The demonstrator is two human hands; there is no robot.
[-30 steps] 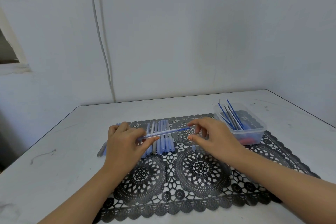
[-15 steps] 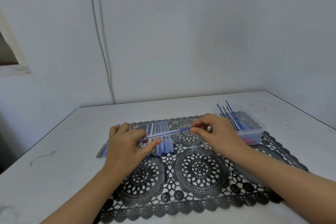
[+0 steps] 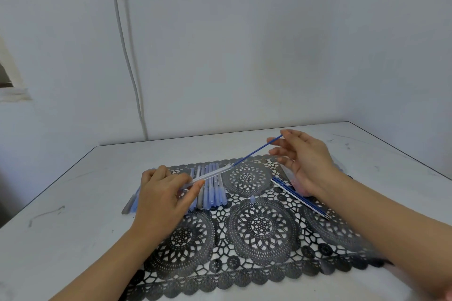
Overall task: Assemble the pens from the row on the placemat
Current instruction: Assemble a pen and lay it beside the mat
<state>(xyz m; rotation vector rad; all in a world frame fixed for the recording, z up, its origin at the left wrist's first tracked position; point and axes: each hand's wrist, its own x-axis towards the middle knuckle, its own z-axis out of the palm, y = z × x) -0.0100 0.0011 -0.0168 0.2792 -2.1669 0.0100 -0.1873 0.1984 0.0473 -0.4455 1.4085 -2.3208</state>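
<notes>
Fingertips [image 3: 271, 141] of the right hand [image 3: 308, 161] pinch the far end of 1 thin blue ink refill [image 3: 256, 151]. Its near end sits inside a clear plastic pen barrel [image 3: 212, 173], gripped by the curled fingers of the left hand [image 3: 161, 193] above the row of pale blue and grey pens [image 3: 216, 194] on the black lace-pattern placemat [image 3: 261, 225]. The step appears to be refill insertion. Next, a straight push along the barrel should seat it.

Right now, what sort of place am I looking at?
Likely a plain room used as a small assembly bench: a white table against bare walls, a lacy placemat, and a row of pens on it.
</notes>
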